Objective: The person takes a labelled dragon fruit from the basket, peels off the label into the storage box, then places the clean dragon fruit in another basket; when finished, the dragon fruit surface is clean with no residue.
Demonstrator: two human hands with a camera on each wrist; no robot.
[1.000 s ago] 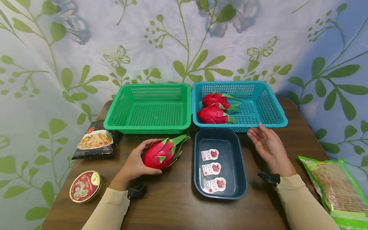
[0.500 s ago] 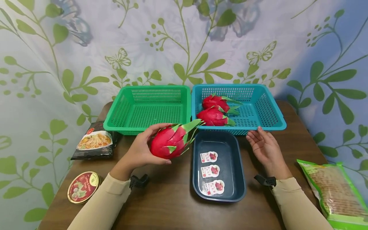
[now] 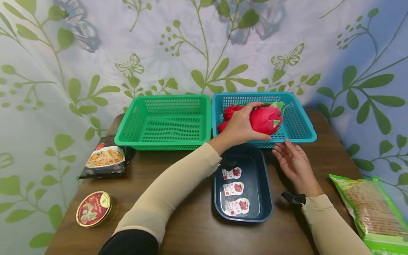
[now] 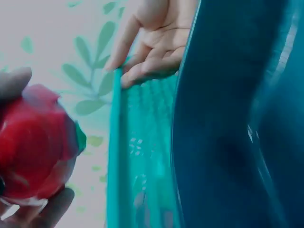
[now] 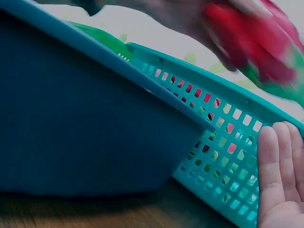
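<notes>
My left hand [image 3: 239,124] grips a red dragon fruit [image 3: 267,119] with green leaf tips, above the blue basket [image 3: 296,137]. In the left wrist view the thumb and fingers curl round the dragon fruit [image 4: 38,142]. Two more dragon fruits [image 3: 231,111] lie at the left of that basket, partly hidden behind my left hand. At the basket's front wall is my right hand [image 3: 294,164], palm turned up and fingers relaxed against the rim. The right wrist view shows the fingers [image 5: 270,159] alongside the perforated wall.
A green basket [image 3: 164,143] adjoins the blue one on its left. In front stands a dark blue tray [image 3: 255,198] with three fruit stickers inside. A black noodle packet [image 3: 105,159] and a round tin [image 3: 94,209] lie at left; a green-edged bag [image 3: 376,209] is at right.
My left hand has carried the dragon fruit from the table, up and rightward, to over the blue basket. The right hand has stayed at the basket's front.
</notes>
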